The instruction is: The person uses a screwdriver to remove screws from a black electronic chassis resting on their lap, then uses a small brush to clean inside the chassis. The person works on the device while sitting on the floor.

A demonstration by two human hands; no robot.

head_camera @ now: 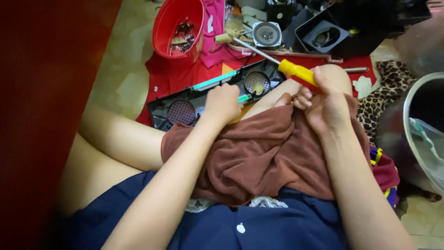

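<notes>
My right hand (323, 104) grips the yellow and red handle of a long screwdriver (296, 71), whose metal shaft points up and left. My left hand (223, 102) is closed, resting on a black plastic panel (208, 95) with round speaker grilles and a green strip. The panel lies across my legs on the floor. A brown towel (259, 153) covers my lap under both forearms. What the left fingers pinch is hidden.
A red plastic bowl (178, 28) with small metal parts stands at the back on a red cloth (180, 74). A loose round speaker (267, 33) and a black speaker housing (323, 34) lie behind. A clear container (423, 134) sits at right, a red surface (41, 92) at left.
</notes>
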